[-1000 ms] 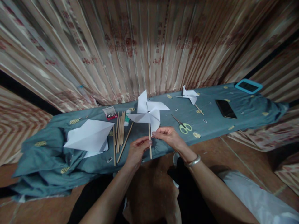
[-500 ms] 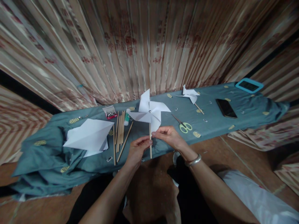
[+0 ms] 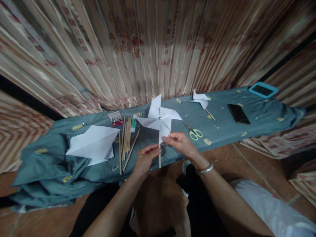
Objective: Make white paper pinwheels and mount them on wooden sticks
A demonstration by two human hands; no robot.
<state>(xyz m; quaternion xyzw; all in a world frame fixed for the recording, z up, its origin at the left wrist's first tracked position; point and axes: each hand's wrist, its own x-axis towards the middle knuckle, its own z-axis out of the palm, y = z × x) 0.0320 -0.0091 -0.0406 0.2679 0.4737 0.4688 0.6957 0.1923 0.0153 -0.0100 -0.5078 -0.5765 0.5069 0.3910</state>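
A white paper pinwheel (image 3: pixel 165 121) is held upright in front of me, a silver pin at its centre and a thin wooden stick (image 3: pixel 159 161) below it. My left hand (image 3: pixel 146 158) pinches that stick under the blades. At the lowest blade, the fingertips of my right hand (image 3: pixel 179 142) are closed on its edge. A second paper pinwheel (image 3: pixel 201 98) lies on the cloth farther back to the right. Scissors (image 3: pixel 195 134) with yellow-green handles lie to the right of the held one.
Green patterned cloth (image 3: pixel 222 131) covers the narrow table. On the left are paper sheets (image 3: pixel 93 143), several wooden sticks (image 3: pixel 127 136), a glue stick (image 3: pixel 133 123) and a small box of pins (image 3: pixel 116 119). A phone (image 3: pixel 238 114) and a blue-framed device (image 3: pixel 263 90) lie right. Curtains (image 3: pixel 153 49) hang behind.
The held pinwheel's blades have turned slightly clockwise. My right hand has shifted a little upward and right, to the lower blade's edge. My left hand keeps its grip on the stick.
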